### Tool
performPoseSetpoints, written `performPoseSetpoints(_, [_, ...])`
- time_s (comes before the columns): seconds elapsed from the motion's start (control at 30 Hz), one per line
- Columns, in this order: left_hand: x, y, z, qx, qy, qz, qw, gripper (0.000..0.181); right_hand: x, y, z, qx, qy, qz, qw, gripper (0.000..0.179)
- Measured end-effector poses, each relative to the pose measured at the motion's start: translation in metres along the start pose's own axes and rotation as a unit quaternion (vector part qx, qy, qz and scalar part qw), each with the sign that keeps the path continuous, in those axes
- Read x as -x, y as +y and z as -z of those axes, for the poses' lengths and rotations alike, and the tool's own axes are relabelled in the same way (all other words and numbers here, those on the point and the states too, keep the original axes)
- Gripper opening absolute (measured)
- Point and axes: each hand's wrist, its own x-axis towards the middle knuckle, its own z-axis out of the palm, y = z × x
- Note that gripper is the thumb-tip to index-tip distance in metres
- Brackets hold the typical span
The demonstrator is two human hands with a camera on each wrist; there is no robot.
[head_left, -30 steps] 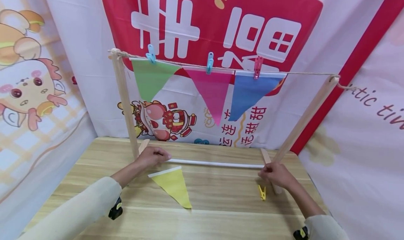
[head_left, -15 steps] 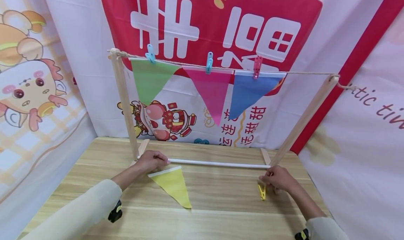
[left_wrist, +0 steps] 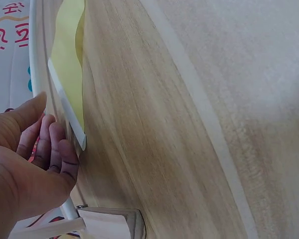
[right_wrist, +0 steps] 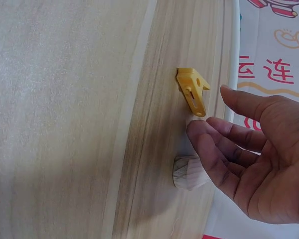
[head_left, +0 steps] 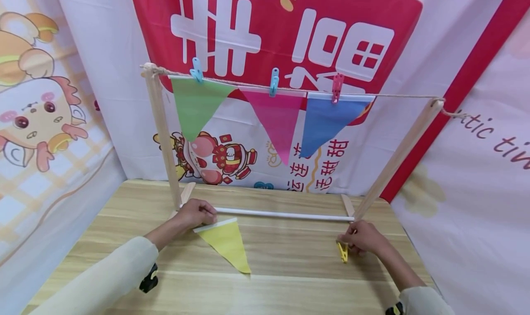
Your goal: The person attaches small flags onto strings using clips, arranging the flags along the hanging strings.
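Observation:
In the head view my left hand (head_left: 196,213) hovers by the left end of a white rod (head_left: 285,214) low between two wooden posts. Its fingers are loosely bent, with nothing visible between them. Just beside them lies a yellow triangular pennant (head_left: 227,245) with a white top strip, flat on the table. My right hand (head_left: 364,237) is below the rod's right end, near a yellow clothespin (head_left: 343,253) on the table. The right wrist view shows a gap between thumb and fingers; the fingertips are close to the clothespin (right_wrist: 192,92), and whether they touch it is unclear.
A twine line (head_left: 407,96) runs between the left post (head_left: 162,135) and the right post (head_left: 399,158). Green (head_left: 200,105), pink (head_left: 278,117) and blue (head_left: 331,122) pennants hang from it by clothespins. Wooden feet support the posts. A printed cloth backdrop stands behind.
Both hands have come off the white rod, which now spans the posts. My left hand shifted slightly left toward the yellow pennant; my right moved down toward the yellow clothespin.

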Motion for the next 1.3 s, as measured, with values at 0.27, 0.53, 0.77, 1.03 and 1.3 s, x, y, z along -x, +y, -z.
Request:
performPoseSetpoints(0.27, [0.002, -0.001, 0.001, -0.015, -0.005, 0.009, 0.9998, 0.024, 0.000, 0.000, -0.004, 0.007, 0.006, -0.009, 0.9999, 0.030])
performPoseSetpoints(0.53, [0.006, 0.000, 0.001, -0.091, -0.011, 0.007, 0.9958, 0.031, 0.001, -0.003, -0.007, 0.020, 0.006, -0.045, 0.9988, 0.038])
performPoseSetpoints(0.77, [0.001, -0.004, 0.001, -0.133, -0.021, -0.008, 0.9909, 0.031, -0.001, -0.004, -0.010, 0.039, 0.015, -0.072, 0.9965, 0.046])
performPoseSetpoints(1.03, [0.000, -0.005, -0.003, -0.164, -0.015, -0.034, 0.9858, 0.026, -0.002, -0.004, -0.015, 0.043, 0.022, -0.080, 0.9956, 0.049])
performPoseSetpoints(1.3, [0.005, 0.002, 0.000, -0.179, -0.029, -0.065, 0.9814, 0.024, -0.003, -0.008, -0.017, 0.044, 0.018, -0.063, 0.9969, 0.042])
